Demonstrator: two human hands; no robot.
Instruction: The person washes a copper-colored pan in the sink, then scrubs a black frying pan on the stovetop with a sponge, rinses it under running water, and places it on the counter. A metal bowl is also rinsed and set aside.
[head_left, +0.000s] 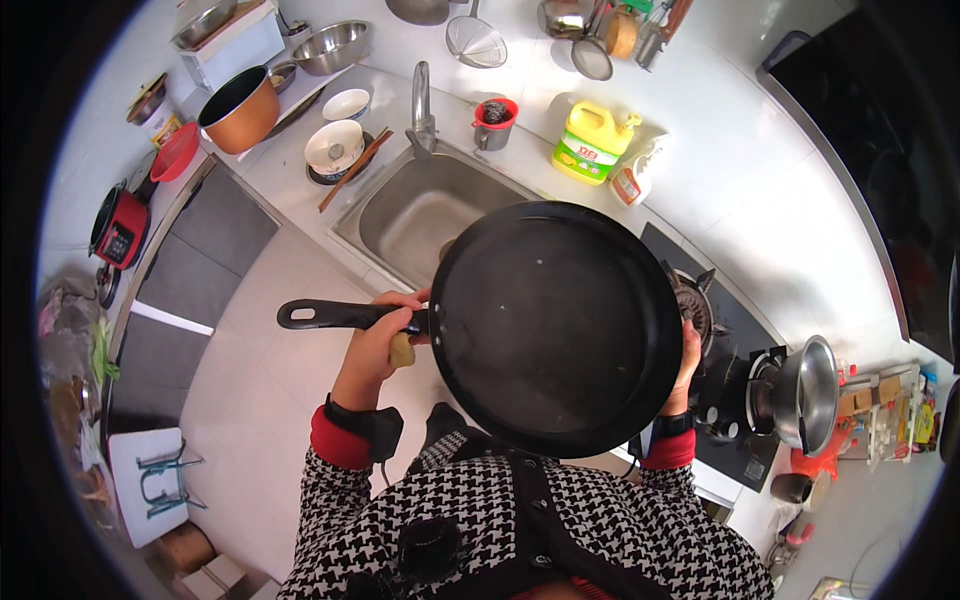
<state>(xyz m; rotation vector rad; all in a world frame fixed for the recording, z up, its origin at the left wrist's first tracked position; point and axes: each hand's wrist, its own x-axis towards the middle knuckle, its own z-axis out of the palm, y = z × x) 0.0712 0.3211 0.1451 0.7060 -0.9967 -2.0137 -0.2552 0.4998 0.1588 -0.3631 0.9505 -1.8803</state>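
A black frying pan is held up in front of my body, its inside facing me. My left hand grips the handle close to the pan's rim. Under those fingers, a yellowish sponge-like piece is also in the left hand. On the opposite side, my right hand supports the pan's rim; most of its fingers are hidden behind the pan. A few small light specks show on the dark cooking surface. Behind the pan lies part of a stainless steel sink with a faucet.
A yellow detergent jug and a spray bottle stand behind the sink. To the right is a gas stove with a steel pan on it. Bowls and wooden chopsticks sit left of the sink. An orange pot stands farther left.
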